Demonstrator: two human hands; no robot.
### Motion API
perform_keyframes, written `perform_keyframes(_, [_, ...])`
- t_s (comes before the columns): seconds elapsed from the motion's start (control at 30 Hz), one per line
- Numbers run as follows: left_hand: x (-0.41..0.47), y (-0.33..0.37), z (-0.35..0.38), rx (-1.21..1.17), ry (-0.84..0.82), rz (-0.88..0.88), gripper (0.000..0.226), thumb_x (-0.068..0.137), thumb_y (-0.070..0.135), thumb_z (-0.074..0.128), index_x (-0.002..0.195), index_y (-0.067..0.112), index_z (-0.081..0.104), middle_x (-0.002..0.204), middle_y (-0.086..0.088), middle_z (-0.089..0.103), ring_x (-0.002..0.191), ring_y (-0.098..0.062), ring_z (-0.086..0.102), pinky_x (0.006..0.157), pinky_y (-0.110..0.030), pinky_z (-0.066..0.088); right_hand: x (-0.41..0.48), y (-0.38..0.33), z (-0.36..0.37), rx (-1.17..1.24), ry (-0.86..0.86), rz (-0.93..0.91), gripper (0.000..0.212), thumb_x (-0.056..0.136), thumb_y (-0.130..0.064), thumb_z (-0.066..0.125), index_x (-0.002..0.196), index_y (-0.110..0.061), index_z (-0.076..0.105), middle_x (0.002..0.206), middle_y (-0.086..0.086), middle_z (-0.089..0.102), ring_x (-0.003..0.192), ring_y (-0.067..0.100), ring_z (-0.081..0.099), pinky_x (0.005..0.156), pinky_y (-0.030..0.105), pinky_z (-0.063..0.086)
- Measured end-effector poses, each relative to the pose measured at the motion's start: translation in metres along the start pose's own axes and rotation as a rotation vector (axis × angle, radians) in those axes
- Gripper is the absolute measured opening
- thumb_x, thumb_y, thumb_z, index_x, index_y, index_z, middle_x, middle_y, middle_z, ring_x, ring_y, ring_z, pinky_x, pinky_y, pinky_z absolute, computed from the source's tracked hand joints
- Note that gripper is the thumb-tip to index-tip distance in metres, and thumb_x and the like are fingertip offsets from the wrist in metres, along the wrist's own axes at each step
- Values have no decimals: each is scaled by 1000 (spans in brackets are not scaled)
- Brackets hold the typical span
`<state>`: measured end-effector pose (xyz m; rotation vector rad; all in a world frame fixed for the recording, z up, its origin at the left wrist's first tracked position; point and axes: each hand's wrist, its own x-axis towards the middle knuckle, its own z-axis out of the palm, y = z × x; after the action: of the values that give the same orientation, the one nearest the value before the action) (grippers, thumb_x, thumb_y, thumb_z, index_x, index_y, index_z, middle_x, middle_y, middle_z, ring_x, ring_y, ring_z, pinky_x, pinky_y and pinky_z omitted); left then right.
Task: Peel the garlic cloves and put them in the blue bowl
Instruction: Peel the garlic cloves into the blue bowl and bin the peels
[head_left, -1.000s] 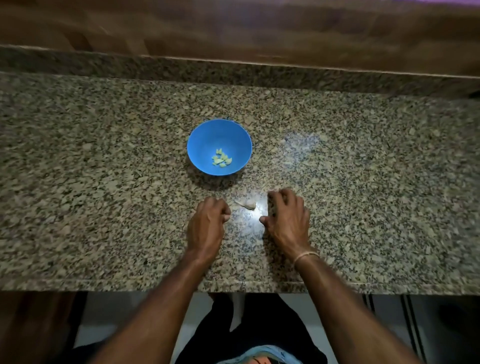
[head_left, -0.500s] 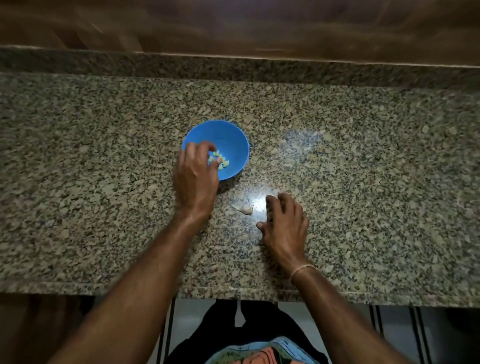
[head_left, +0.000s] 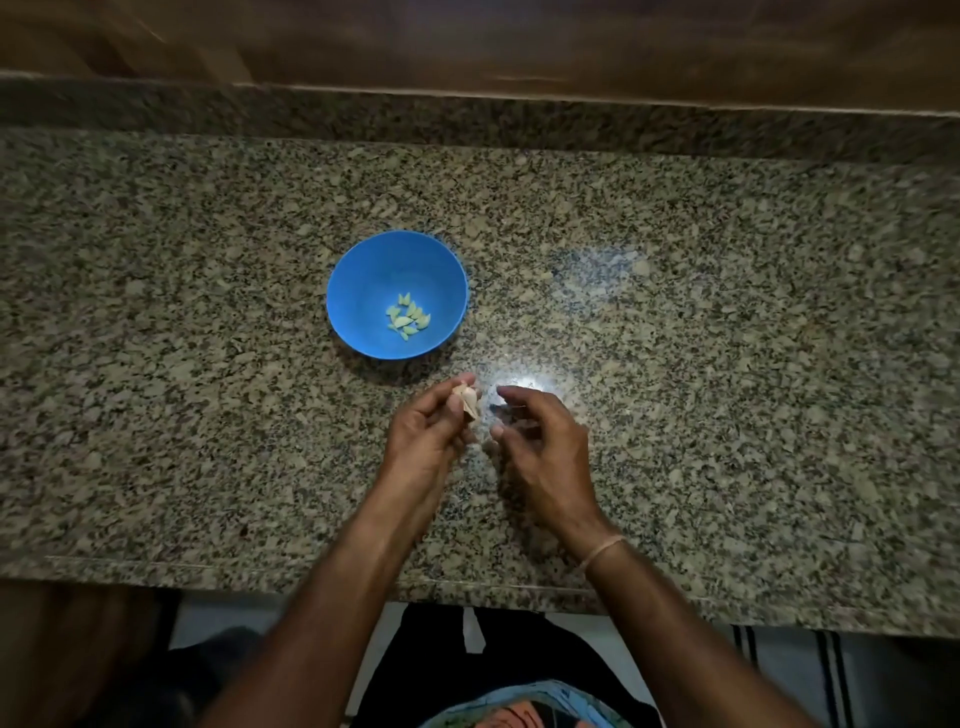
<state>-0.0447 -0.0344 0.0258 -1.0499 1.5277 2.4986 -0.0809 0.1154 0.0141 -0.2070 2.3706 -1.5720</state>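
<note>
The left hand (head_left: 426, 441) has left the bowl (head_left: 353, 270) and now pinches the clove (head_left: 466, 399), lifted off the counter (head_left: 727, 364) near the bowl's near rim. Bare counter spreads to both sides. The right hand (head_left: 540, 447) hovers just beside, fingers loosely curved, empty. Peeled cloves (head_left: 408, 317) lie in the bowl.

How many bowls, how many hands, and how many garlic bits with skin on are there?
Bowls: 1, the blue bowl
Hands: 2, the left hand and right hand
Garlic with skin: 1, the unpeeled garlic clove, pinched by the left hand
Total: 4
</note>
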Motion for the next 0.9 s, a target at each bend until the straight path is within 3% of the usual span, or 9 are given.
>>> perform_keyframes(0.07, [-7,1,5,-229,-43,-68,31,96,15,60,126,14,68,117,-3,77,97,-7,73,78,-20,58,-2,-13,-4,106,15,-6,30,94,-11,77,122,-21,73,115,-9,72,106,9,69,89,35,61])
perform_keyframes(0.17, [-16,1,11,-331,-77,-84,32,99,10,54,130,10,65,113,-7,76,89,-11,74,76,-21,60,-3,-26,-7,203,-1,-43,19,95,-14,76,114,-18,75,111,-7,74,107,12,70,89,33,61])
perform_keyframes(0.43, [-23,-3,26,-272,-84,-25,43,89,12,64,131,7,66,117,-12,74,103,-16,69,87,-24,60,-5,-34,-19,129,81,-147,11,92,-15,80,102,-14,74,99,-5,71,93,13,70,77,27,58])
perform_keyframes(0.6, [-24,-5,33,-219,-80,8,39,86,8,67,125,8,69,110,-11,77,99,-13,72,86,-22,59,-4,-33,-23,149,107,-117,10,92,-13,80,100,-12,75,96,-5,74,90,11,71,76,20,56])
perform_keyframes(0.77, [-25,-5,37,-211,-84,6,37,89,8,62,126,6,67,113,-9,79,102,-11,74,83,-19,59,-3,-29,-29,257,66,-15,10,91,-16,81,101,-14,76,95,-5,77,93,16,74,83,35,62])
perform_keyframes(0.9, [-26,-6,36,-227,-80,-20,36,89,10,63,125,8,68,117,-10,77,105,-13,73,87,-21,60,-4,-28,-30,219,64,-56,11,92,-15,80,102,-13,76,98,-4,76,95,15,73,83,32,61])
